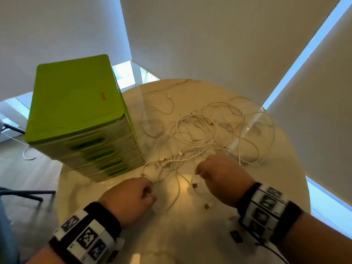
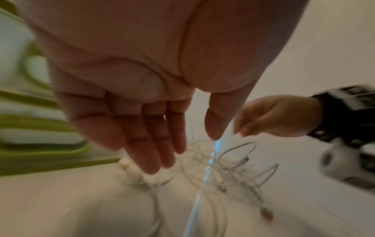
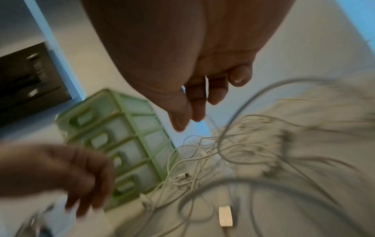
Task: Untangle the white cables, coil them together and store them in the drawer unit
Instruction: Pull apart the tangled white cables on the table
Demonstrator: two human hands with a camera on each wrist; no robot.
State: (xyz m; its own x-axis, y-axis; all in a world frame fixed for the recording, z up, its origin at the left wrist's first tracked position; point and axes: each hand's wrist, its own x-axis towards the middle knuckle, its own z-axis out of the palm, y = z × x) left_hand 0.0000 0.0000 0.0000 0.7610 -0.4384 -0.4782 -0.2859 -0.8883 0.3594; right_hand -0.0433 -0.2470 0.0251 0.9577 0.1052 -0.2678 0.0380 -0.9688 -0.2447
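Observation:
A tangle of white cables [image 1: 196,134] lies spread over the middle of a round marble table [image 1: 171,235]. The green drawer unit [image 1: 76,103] stands at the table's left side with all its drawers pushed in. My left hand [image 1: 133,195] hovers over the near left end of the tangle. The left wrist view shows the left hand [image 2: 188,150] with straight, relaxed fingers and nothing in it, the cables [image 2: 233,162] below. My right hand [image 1: 205,168] hangs over the tangle's near middle. In the right wrist view, the right hand [image 3: 209,104] points its fingers down at the cables [image 3: 233,144] and holds nothing.
A USB plug [image 1: 194,185] lies between my hands, and a white connector [image 3: 225,216] lies on the near table. A small dark object [image 1: 236,236] sits under my right wrist. Roller blinds hang behind the table. Chair legs [image 1: 22,193] stand on the floor at left.

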